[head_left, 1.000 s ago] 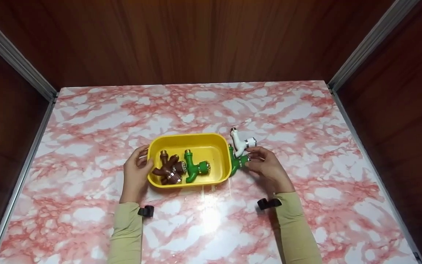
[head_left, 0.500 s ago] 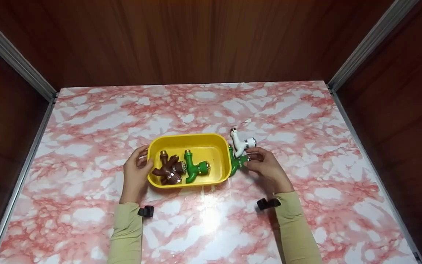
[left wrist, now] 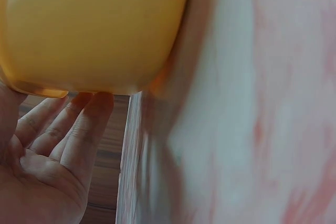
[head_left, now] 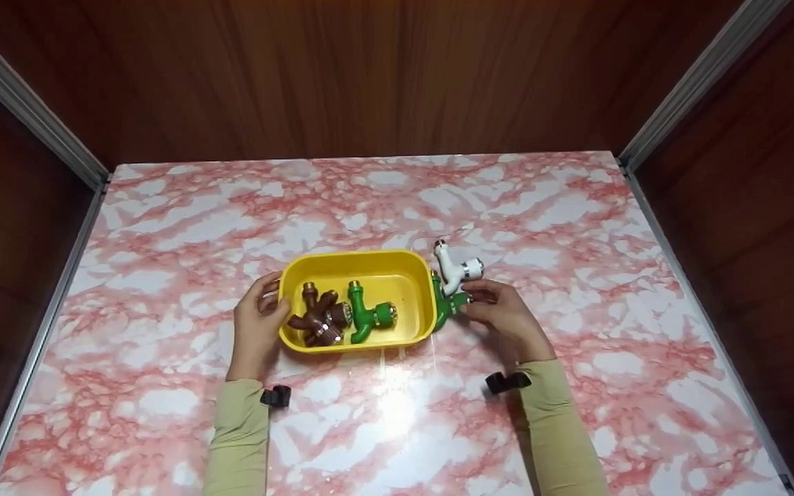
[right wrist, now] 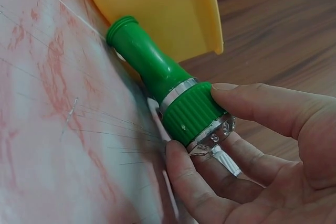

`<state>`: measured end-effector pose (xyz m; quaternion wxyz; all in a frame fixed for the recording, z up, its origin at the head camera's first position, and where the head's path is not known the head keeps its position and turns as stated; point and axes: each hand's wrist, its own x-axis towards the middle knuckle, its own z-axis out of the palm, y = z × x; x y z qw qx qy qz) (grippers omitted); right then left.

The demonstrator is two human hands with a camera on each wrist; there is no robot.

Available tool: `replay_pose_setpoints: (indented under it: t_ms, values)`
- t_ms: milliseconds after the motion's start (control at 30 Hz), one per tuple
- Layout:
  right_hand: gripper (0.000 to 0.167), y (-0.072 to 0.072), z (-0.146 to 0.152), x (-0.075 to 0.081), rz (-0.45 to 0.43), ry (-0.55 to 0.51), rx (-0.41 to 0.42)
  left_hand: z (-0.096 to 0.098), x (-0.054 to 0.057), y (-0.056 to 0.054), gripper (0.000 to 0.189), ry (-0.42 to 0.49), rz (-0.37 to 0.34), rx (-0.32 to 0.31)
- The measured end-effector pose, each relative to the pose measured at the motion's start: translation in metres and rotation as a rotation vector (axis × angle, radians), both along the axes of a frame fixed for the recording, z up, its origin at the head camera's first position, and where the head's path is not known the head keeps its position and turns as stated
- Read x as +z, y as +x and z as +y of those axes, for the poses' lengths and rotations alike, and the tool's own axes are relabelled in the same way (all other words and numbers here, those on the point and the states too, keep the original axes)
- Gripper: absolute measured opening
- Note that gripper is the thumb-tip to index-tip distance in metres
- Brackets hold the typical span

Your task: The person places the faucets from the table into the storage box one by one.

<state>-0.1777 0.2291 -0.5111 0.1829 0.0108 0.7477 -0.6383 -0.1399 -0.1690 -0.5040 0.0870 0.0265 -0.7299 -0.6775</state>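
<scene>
My left hand [head_left: 256, 324] holds the left end of a yellow plastic tub [head_left: 355, 254], thumb at the rim and fingers against the outer wall [left wrist: 94, 35]. Two brown taps [head_left: 320, 322] lie crossed inside, with a green tap [head_left: 364, 318] to their right. Outside the tub's right end, my right hand [head_left: 504, 317] pinches the ribbed knob of a second green tap [right wrist: 152, 61] between thumb and fingers. That tap sits close along the tub wall, partly hidden by the rim in the head view. A white tap [head_left: 453, 270] lies just beyond it.
The tub stands on a red-and-white marbled tabletop [head_left: 397, 200]. Dark wooden panels [head_left: 369, 83] rise at the back and both sides, with metal strips [head_left: 32, 103] along the corners. Black bands [head_left: 507, 381] are worn at both wrists.
</scene>
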Motion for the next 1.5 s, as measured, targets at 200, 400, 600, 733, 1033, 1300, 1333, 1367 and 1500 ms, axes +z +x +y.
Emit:
replay_pose_setpoints:
  t_ms: [200,400,600,733,1033,1300,1333,1367,1500]
  values:
    - [0.043,0.001,0.001,-0.001,-0.020,0.004,-0.039,0.000,-0.001,-0.001,0.045,-0.006,0.001,0.005]
    - [0.043,0.002,0.002,-0.004,0.001,-0.023,-0.045,0.000,-0.001,-0.001,0.044,0.003,0.005,0.002]
    - [0.044,0.002,0.004,-0.006,0.022,-0.022,-0.044,0.000,-0.001,0.000,0.044,0.008,-0.003,0.000]
    - [0.044,0.003,0.005,-0.005,0.034,-0.025,-0.049,0.000,-0.002,0.000,0.045,0.018,-0.014,0.002]
    - [0.045,0.007,0.007,-0.004,0.037,-0.065,-0.051,0.000,-0.002,-0.001,0.045,0.018,-0.010,0.009]
    - [0.047,0.010,0.009,-0.001,0.059,-0.064,-0.056,-0.001,-0.003,-0.001,0.045,-0.013,0.004,0.007]
    - [0.047,0.011,0.009,0.000,0.058,-0.064,-0.063,-0.001,-0.004,-0.001,0.045,-0.021,0.012,0.006]
    - [0.047,0.011,0.009,0.001,0.058,-0.066,-0.069,-0.001,-0.007,-0.002,0.044,-0.026,0.021,0.008]
    - [0.047,0.013,0.010,0.004,0.054,-0.093,-0.097,-0.004,-0.021,-0.008,0.044,-0.027,0.028,0.021]
